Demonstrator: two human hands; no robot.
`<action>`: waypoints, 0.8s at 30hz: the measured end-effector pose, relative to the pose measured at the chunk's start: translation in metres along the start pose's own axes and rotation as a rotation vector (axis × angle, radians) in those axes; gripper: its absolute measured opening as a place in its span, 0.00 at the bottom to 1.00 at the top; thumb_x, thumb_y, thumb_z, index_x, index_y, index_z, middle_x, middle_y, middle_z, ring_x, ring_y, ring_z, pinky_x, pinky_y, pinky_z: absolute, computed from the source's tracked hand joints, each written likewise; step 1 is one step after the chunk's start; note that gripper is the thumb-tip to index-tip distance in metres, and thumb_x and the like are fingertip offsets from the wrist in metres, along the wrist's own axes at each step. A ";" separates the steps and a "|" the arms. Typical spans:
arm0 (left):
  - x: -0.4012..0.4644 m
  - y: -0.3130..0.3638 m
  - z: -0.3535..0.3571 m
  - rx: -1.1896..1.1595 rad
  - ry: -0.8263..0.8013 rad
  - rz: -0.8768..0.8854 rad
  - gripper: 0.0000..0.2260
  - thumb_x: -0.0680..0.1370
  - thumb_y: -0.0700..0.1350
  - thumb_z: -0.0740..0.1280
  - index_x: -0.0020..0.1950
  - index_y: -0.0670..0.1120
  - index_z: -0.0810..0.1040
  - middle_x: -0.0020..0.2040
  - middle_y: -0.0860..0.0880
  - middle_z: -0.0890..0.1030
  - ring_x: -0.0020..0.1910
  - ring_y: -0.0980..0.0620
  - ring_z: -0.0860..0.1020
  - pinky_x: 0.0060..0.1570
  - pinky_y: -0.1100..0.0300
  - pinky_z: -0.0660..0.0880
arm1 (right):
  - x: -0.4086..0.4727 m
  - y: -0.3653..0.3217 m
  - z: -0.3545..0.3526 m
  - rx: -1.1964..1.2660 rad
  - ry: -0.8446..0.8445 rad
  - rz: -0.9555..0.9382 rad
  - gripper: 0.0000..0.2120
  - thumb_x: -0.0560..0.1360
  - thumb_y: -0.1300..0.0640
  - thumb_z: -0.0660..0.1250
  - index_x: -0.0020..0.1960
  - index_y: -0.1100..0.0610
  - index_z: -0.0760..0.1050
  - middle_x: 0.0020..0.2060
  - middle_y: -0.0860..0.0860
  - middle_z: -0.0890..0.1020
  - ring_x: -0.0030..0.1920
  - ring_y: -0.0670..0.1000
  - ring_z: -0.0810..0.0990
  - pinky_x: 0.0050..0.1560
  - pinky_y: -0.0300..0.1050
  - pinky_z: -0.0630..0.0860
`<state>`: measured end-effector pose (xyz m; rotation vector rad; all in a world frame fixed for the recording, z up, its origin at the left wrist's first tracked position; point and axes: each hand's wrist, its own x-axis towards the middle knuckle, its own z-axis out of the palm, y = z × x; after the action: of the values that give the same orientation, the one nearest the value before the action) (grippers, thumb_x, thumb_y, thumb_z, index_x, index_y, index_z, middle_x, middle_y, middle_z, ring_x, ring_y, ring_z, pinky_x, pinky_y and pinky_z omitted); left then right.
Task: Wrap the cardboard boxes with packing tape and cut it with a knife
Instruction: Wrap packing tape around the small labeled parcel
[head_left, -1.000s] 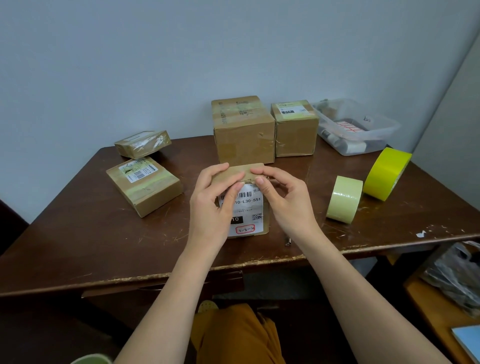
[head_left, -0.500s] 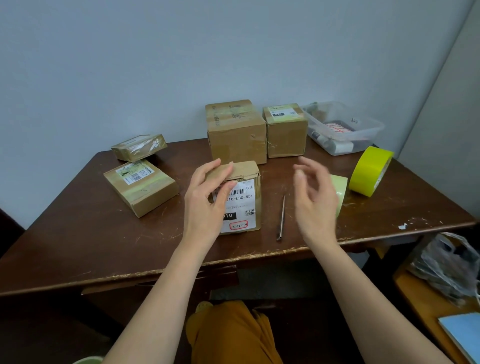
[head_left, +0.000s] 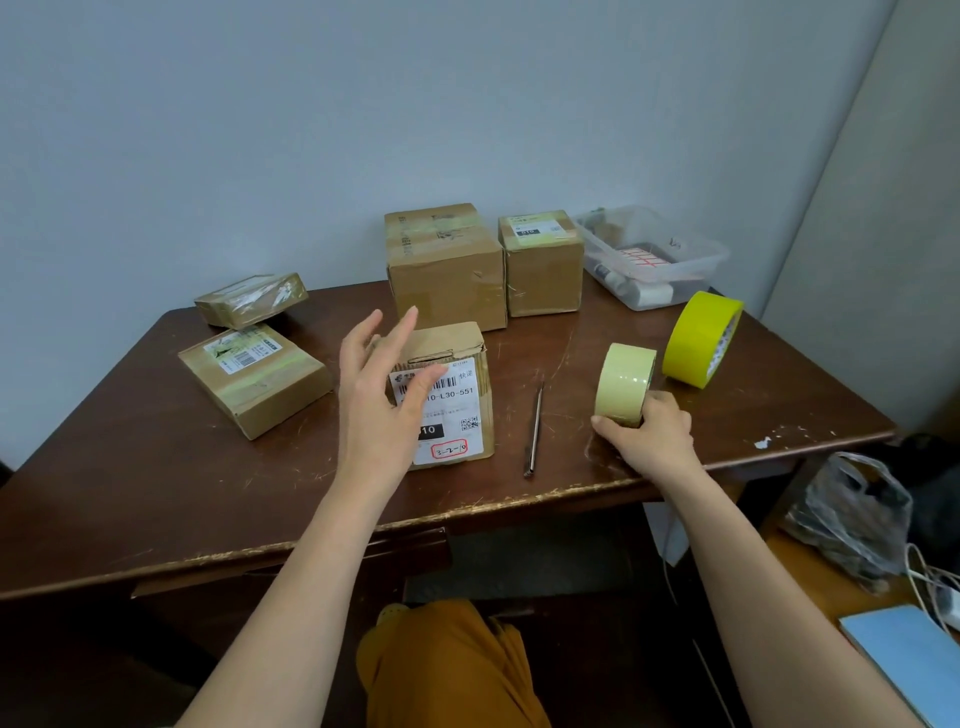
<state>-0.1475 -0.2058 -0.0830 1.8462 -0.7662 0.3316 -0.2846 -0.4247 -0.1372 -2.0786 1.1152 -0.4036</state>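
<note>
Hiding the labelled box's (head_left: 452, 384) barcode, the left hand (head_left: 382, 395) hovers open.

Knife (head_left: 534, 431) lies between labelled box (head_left: 451, 400) and tape roll (head_left: 623, 383).

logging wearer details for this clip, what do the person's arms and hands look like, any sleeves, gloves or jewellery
Both arms are bare from the bottom of the frame to the wrist, with no sleeve in view. The left hand and the right hand wear no gloves, and no ring, watch or bracelet shows on either. The nails look short and unpainted. The only clothing in view is orange-brown fabric over the lap, below the table edge.
</note>
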 end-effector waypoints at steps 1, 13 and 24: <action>-0.001 -0.001 -0.001 -0.006 -0.002 -0.008 0.27 0.76 0.44 0.72 0.72 0.61 0.69 0.75 0.51 0.62 0.68 0.66 0.59 0.59 0.79 0.61 | -0.001 -0.001 0.001 -0.026 0.009 -0.008 0.25 0.77 0.45 0.68 0.69 0.57 0.73 0.69 0.56 0.71 0.70 0.61 0.63 0.68 0.57 0.65; -0.012 -0.010 0.004 -0.118 -0.038 -0.041 0.40 0.78 0.36 0.69 0.62 0.81 0.55 0.68 0.58 0.61 0.65 0.65 0.67 0.48 0.82 0.68 | -0.027 0.003 -0.004 0.300 0.018 -0.219 0.15 0.79 0.51 0.67 0.64 0.52 0.80 0.66 0.52 0.78 0.71 0.59 0.68 0.69 0.60 0.69; -0.008 -0.016 0.008 -0.045 -0.049 -0.041 0.32 0.78 0.37 0.69 0.66 0.70 0.62 0.65 0.57 0.64 0.63 0.64 0.67 0.48 0.80 0.69 | -0.026 -0.076 -0.033 0.762 -0.013 -0.501 0.08 0.78 0.62 0.68 0.55 0.54 0.82 0.49 0.45 0.86 0.52 0.44 0.85 0.53 0.38 0.80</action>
<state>-0.1438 -0.2066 -0.1025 1.8308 -0.7623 0.2413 -0.2743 -0.3919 -0.0578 -1.6227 0.3112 -0.8936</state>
